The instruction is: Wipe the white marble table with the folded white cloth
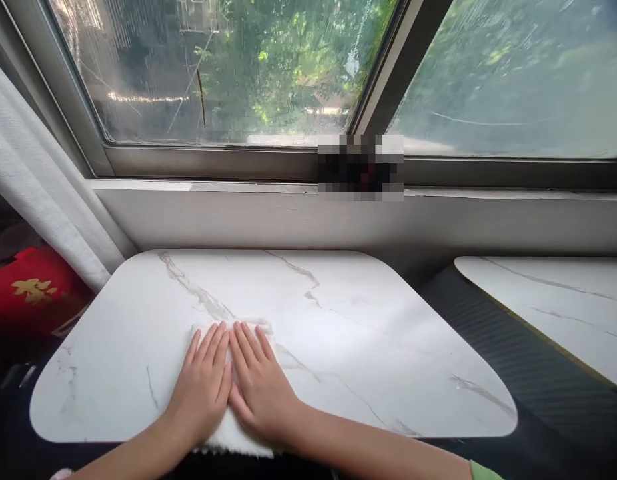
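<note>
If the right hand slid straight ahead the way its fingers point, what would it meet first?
The right hand lies flat on the white cloth, fingers aimed away and slightly left. Beyond the cloth edge, only bare marble tabletop, then probably the wall under the window.

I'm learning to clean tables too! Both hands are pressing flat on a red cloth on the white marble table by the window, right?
Not quite. The cloth is white, not red, as the head view shows. The left hand and right hand do lie flat on it, side by side, on the white marble table by the window.
</note>
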### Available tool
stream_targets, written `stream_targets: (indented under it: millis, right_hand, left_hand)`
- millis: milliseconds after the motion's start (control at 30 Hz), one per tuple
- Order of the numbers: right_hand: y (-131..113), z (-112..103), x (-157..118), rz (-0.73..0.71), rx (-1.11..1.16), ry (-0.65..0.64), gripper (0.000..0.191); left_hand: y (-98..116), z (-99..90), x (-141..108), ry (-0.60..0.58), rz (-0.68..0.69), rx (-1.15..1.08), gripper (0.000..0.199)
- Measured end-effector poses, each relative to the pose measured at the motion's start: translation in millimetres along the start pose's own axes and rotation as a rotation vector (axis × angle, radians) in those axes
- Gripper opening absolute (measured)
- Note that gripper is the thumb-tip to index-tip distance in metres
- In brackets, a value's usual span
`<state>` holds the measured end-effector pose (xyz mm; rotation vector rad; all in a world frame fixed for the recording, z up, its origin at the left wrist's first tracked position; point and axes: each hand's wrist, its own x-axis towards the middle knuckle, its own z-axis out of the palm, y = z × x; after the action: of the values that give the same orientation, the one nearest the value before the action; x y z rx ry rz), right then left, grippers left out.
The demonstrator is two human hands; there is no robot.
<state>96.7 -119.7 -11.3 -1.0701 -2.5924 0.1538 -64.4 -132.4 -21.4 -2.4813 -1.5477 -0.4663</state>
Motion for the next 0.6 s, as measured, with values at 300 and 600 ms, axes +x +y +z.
stream_targets:
  millis: [300, 600]
  right_hand:
    - [0.1, 10.8, 28.9, 0.033, -0.028, 0.001, 0.064]
    - [57.0, 37.5, 173.1, 0.197, -0.021, 0.037, 0.061]
  left_hand:
    - [-26.6, 3.8, 14.9, -0.046, -0.036, -0.041, 0.051]
    - [-139.4, 30.7, 128.6, -0.172, -0.146, -0.077, 0.047]
